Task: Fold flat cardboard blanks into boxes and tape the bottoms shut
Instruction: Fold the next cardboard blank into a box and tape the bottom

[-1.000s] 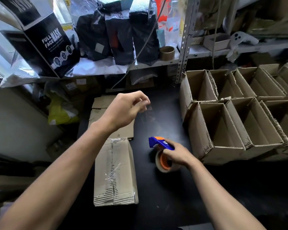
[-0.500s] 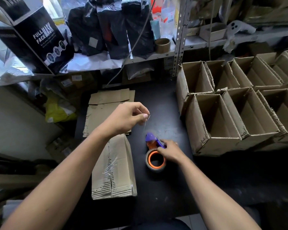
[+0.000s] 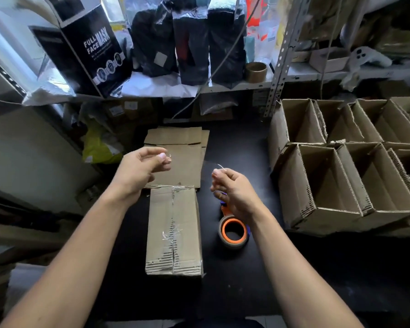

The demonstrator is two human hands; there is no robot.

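A folded cardboard box [image 3: 173, 230] lies bottom up on the black table [image 3: 234, 280], with clear tape along its seam. A strip of clear tape [image 3: 192, 159] stretches in the air above the table between both hands. My left hand [image 3: 141, 170] pinches its left end, and my right hand [image 3: 231, 188] pinches its right end. Under my right wrist the tape dispenser [image 3: 232, 229], with an orange core and a blue handle, rests on the table. Behind the box lies a stack of flat blanks [image 3: 180, 147].
Several open folded boxes [image 3: 336, 176] crowd the table's right side. A metal shelf [image 3: 234, 85] at the back holds black bags, a mask carton [image 3: 90, 48] and a tape roll [image 3: 256, 72]. A yellow bag [image 3: 97, 147] sits at the left.
My right hand let go of the dispenser, which now rests on the table, and rose to pinch the tape's free end. My left hand moved left, and the strip is taut between the hands.
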